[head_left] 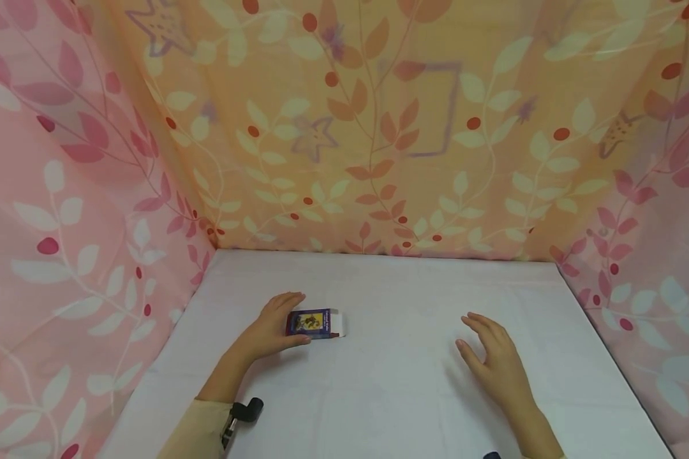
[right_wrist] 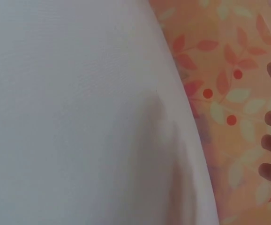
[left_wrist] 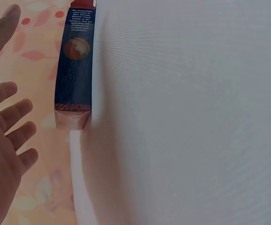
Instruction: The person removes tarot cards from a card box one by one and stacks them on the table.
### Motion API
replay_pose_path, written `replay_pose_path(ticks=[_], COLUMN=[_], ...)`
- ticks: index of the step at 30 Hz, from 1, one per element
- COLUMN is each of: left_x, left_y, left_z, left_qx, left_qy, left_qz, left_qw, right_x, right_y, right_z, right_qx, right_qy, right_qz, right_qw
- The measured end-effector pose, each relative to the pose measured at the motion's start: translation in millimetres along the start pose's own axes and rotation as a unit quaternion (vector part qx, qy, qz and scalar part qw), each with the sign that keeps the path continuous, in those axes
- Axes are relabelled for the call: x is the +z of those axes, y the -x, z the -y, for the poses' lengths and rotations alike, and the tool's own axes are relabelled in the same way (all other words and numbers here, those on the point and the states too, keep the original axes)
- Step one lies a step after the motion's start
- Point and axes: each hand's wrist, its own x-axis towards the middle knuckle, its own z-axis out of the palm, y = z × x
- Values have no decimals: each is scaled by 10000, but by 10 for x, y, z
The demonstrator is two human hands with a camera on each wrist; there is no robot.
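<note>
A small blue printed cardboard box lies on the white table, left of the middle, a yellow picture on its top face and a white flap at its right end. My left hand is at the box's left end, thumb on the near side and fingers on the far side. In the left wrist view a gap shows between the fingers and the box's blue side. Over the right part of the table, my right hand holds nothing, its fingers slightly bent and thumb apart.
The white tabletop ends at a yellow-orange leaf-patterned curtain at the back. Pink patterned curtains hang at the left and right. A black wrist camera sits on the left sleeve.
</note>
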Motion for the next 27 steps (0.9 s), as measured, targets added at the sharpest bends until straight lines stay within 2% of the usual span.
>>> replay_pose_path(ticks=[12, 27], left_x=[102, 184], left_y=[-109, -204], left_z=[-26, 16], left_qx=[-502, -452], left_qy=[416, 548], left_qz=[426, 652], left_qw=[9970, 9953], right_x=[95, 225], right_y=[28, -9], right_z=[63, 166], right_qx=[245, 268], right_qy=[-352, -718], right_qz=[113, 240], right_qw=[9990, 9968])
